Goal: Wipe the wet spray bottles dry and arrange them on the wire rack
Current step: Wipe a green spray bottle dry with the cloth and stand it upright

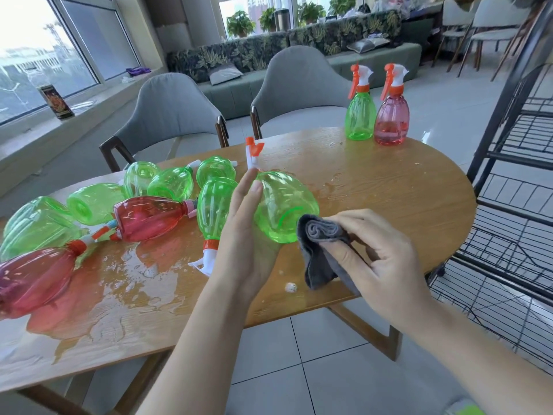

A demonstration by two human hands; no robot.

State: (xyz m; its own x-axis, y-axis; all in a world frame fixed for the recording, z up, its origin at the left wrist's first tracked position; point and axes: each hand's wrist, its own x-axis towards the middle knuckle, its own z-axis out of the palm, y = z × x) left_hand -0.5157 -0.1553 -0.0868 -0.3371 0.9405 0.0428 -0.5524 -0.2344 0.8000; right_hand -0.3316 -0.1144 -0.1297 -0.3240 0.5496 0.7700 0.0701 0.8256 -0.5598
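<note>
Above the wet oval table (389, 187), the left hand (242, 232) cradles a green spray bottle (284, 205), fingers straight and together along its side. The right hand (377, 253) pinches a grey cloth (320, 250) against the bottle base.

Risk: a wet bottle on straight fingers may slip; a drop would land among the bottles lying at 9 o'clock.

The wire rack (514, 181), at 3 o'clock, is cut off. Left palm contact is hidden.
</note>
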